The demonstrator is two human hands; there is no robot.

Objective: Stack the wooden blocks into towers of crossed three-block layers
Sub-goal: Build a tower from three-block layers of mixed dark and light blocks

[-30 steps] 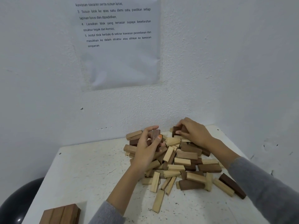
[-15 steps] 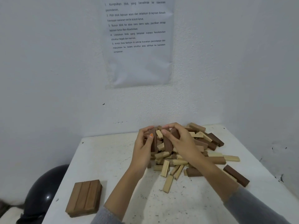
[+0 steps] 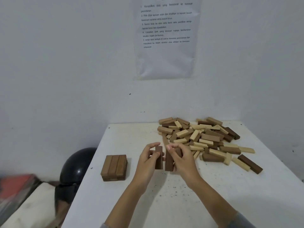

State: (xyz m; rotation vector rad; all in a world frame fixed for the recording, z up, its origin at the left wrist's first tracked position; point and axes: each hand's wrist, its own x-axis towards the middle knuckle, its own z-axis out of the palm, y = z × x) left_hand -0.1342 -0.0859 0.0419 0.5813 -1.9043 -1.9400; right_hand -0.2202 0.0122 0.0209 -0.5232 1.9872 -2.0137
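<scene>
A loose pile of light and dark wooden blocks [image 3: 204,137] lies at the back right of the white table [image 3: 205,195]. At the table's left stands a low brown stack [image 3: 114,167], its top layer three blocks side by side. My left hand [image 3: 148,159] grips a dark brown block [image 3: 158,159] held upright above the table. My right hand [image 3: 181,159] holds another dark brown block [image 3: 169,162] right beside it. Both hands hover between the stack and the pile.
A printed instruction sheet [image 3: 167,38] hangs on the back wall, and a second wall borders the table's right side. A black helmet [image 3: 77,167] sits below the table's left edge, with a red and white bundle [image 3: 19,195] further left.
Both hands have left the pile, each carrying a dark block, and moved toward me and left. The camera has swung left, bringing the brown stack into fuller view.
</scene>
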